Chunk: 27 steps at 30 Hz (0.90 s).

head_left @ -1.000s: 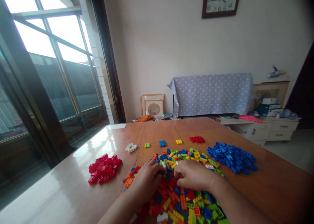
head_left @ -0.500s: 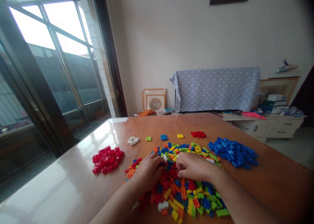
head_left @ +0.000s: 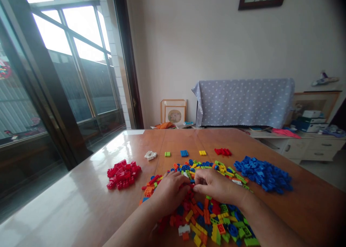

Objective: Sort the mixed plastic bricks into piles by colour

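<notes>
A mixed pile of toy building bricks (head_left: 200, 227) in red, orange, yellow, green, blue and white spreads under and around both hands. My left hand (head_left: 171, 190) is over the pile's middle with its fingers curled down and pressed together. Close beside it, my right hand (head_left: 214, 182) has thumb and fingers bent into a pinch. Bits of red show between the two sets of fingertips. What either hand grips is hidden by the fingers.
Red bricks (head_left: 124, 175) are heaped at left, blue bricks (head_left: 263, 173) at right. Along the table's far part stand white bricks (head_left: 150, 155), green bricks (head_left: 167, 154), blue bricks (head_left: 184, 153), yellow bricks (head_left: 202, 153) and red bricks (head_left: 223, 151). A cloth-draped object (head_left: 244, 102) stands behind the table (head_left: 81, 203).
My left hand has moved right and its fingertips now sit closer to my right hand. The right fingers have curled in tighter. The camera view has shifted slightly.
</notes>
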Each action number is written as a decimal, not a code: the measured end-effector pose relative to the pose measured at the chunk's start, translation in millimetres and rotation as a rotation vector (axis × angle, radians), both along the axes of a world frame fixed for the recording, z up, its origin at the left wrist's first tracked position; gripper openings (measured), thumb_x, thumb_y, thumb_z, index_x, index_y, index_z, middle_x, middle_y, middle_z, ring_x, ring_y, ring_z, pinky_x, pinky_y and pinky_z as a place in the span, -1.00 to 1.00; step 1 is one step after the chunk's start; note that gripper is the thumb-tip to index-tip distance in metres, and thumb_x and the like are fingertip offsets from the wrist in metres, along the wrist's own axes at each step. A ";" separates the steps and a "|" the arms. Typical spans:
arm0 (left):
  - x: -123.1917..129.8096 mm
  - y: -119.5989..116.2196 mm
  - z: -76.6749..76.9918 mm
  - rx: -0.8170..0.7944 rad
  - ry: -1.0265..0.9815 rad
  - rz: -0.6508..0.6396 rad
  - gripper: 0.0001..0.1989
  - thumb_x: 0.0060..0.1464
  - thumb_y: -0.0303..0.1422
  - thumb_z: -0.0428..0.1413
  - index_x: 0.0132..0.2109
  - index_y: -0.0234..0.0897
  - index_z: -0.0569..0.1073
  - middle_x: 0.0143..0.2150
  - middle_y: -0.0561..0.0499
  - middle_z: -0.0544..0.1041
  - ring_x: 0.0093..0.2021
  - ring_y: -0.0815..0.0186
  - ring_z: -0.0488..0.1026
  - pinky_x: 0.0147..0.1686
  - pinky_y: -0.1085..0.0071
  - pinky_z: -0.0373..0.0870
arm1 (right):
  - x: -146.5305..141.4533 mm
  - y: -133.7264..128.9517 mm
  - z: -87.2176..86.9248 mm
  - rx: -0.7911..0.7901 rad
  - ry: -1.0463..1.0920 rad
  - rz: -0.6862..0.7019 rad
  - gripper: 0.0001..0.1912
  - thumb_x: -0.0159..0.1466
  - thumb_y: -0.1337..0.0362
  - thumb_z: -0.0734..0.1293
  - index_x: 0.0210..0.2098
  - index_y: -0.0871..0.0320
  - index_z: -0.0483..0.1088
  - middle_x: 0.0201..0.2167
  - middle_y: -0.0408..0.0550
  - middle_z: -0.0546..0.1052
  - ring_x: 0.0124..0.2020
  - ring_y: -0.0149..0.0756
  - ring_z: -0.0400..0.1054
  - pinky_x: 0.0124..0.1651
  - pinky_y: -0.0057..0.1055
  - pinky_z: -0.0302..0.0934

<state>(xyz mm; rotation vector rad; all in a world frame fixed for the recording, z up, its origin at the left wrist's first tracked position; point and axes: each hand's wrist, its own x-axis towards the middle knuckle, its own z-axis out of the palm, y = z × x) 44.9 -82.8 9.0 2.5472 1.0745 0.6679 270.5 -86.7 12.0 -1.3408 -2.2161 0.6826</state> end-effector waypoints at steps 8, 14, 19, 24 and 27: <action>0.3 1.7 0.2 0.014 -0.069 0.035 -0.84 0.26 -0.33 0.02 -0.17 -0.13 0.52 -0.19 0.02 0.55 -0.12 0.22 0.44 -0.09 0.34 0.28 | -5.6 2.1 -1.4 -0.012 0.070 -0.064 -0.90 0.20 0.24 0.36 -0.38 0.12 0.50 -0.42 -0.16 0.50 -0.39 -0.36 0.34 -0.37 -0.49 0.14; -1.6 6.0 -2.2 0.041 -0.084 0.069 -0.81 0.25 -0.26 0.03 -0.09 -0.13 0.51 -0.14 -0.03 0.56 -0.08 0.16 0.44 -0.13 0.32 0.30 | -0.9 7.0 2.1 -0.038 0.159 -0.116 -0.84 0.22 0.23 0.32 -0.32 0.14 0.52 -0.40 -0.16 0.55 -0.37 -0.36 0.39 -0.35 -0.51 0.18; -5.9 9.5 -0.7 0.059 -0.072 0.094 -0.79 0.26 -0.27 0.01 -0.08 -0.12 0.52 -0.12 -0.05 0.55 -0.06 0.13 0.43 -0.11 0.29 0.31 | 19.5 32.9 -3.4 -0.054 0.266 -0.343 -0.79 0.22 0.15 0.31 -0.29 0.17 0.46 -0.49 -0.15 0.53 -0.44 -0.35 0.40 -0.42 -0.51 0.20; -8.0 9.0 4.6 0.066 -0.066 0.089 -0.77 0.29 -0.26 -0.02 -0.14 -0.11 0.53 -0.19 -0.04 0.53 -0.11 0.15 0.42 -0.12 0.30 0.28 | 58.1 69.9 -0.3 0.015 0.171 -0.623 -0.73 0.25 0.09 0.24 -0.28 0.15 0.43 -0.46 -0.10 0.55 -0.42 -0.34 0.44 -0.40 -0.52 0.23; -8.6 9.2 4.3 0.059 -0.057 0.074 -0.78 0.29 -0.26 -0.02 -0.13 -0.10 0.53 -0.19 -0.03 0.52 -0.11 0.15 0.41 -0.13 0.30 0.27 | 88.0 92.3 -0.2 0.079 0.086 -0.753 -0.72 0.20 0.08 0.27 -0.32 0.16 0.46 -0.40 -0.07 0.58 -0.35 -0.31 0.43 -0.37 -0.52 0.18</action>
